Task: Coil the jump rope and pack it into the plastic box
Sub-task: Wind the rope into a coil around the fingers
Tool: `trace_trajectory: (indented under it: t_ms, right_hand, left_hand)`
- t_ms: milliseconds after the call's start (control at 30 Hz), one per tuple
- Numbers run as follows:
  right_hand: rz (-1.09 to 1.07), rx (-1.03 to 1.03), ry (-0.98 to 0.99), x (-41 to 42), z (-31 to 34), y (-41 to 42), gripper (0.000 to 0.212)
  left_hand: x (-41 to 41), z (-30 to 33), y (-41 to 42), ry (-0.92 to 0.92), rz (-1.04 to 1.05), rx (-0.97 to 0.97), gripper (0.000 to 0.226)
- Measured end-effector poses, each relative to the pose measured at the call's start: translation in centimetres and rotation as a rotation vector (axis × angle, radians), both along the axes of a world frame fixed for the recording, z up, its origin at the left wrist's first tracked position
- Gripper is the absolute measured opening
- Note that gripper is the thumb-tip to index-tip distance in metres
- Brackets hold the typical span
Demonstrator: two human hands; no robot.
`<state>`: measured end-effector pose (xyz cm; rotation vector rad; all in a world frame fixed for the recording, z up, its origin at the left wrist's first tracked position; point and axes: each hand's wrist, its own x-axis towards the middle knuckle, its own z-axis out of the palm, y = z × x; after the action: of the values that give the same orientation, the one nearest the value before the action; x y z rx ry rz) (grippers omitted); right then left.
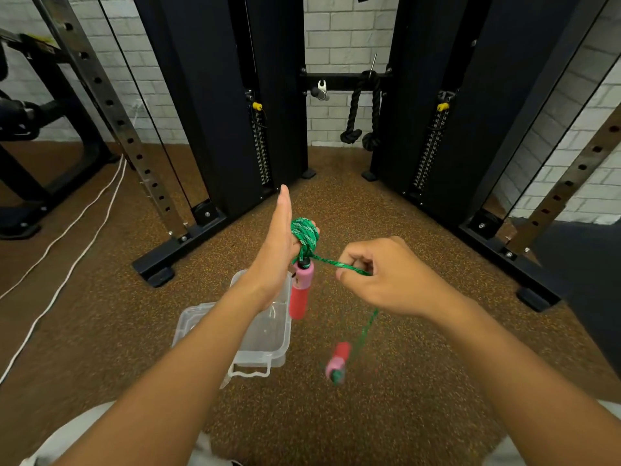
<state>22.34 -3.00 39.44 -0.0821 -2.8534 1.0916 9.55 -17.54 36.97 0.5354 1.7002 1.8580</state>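
Note:
My left hand (277, 245) is held up edge-on with straight fingers. The green jump rope (305, 235) is wound in a tight coil on its thumb side. One red and pink handle (300, 290) hangs straight down under the coil. A taut strand runs from the coil to my right hand (386, 274), which pinches it. Below that hand the rope drops to the second handle (337, 363), which dangles blurred above the floor. The clear plastic box (268, 341) stands open on the floor beneath my left forearm.
Black cable machine towers (218, 105) stand ahead left and right, their base feet (158, 267) reaching onto the brown speckled floor. A black battle rope (364, 109) hangs on the back bar. White cables (67, 250) trail across the floor at left.

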Motion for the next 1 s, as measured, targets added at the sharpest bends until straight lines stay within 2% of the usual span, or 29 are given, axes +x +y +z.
trace_trajectory:
  t_ms: [67, 100, 200, 267, 533, 733, 900, 1000]
  right_hand:
    - [0.009, -0.015, 0.037, 0.1, 0.1, 0.0, 0.022]
    - [0.009, -0.040, 0.052, 0.1, 0.2, 0.1, 0.020]
    - [0.000, -0.142, 0.090, 0.1, 0.2, 0.3, 0.016]
    - [-0.001, -0.149, 0.122, 0.1, 0.3, 0.5, 0.016]
    - [-0.086, -0.203, 0.183, 0.1, 0.1, 1.3, 0.012]
    - [-0.089, -0.207, 0.179, -0.2, -0.7, 1.8, 0.017]
    - [-0.094, -0.201, 0.133, -0.6, -1.9, 1.9, 0.019]
    - [-0.110, -0.266, 0.100, -0.9, -2.3, 1.8, 0.021]
  left_hand:
    - [0.5, -0.1, 0.5, 0.091, 0.026, -0.137, 0.046]
    - [0.6, -0.2, 0.5, 0.153, 0.038, -0.211, 0.043]
    - [0.8, -0.6, 0.2, 0.357, -0.060, -0.345, 0.069]
    - [0.9, -0.7, 0.0, 0.397, -0.113, -0.398, 0.071]
    - [1.8, 1.3, -0.5, 0.078, -0.309, -0.254, 0.093]
    - [1.9, 2.4, -0.9, -0.173, -0.345, -0.055, 0.085]
    - [1.8, 2.4, -1.2, -0.280, -0.317, 0.116, 0.082]
    - [1.9, 2.3, -1.1, -0.334, -0.265, 0.260, 0.079]
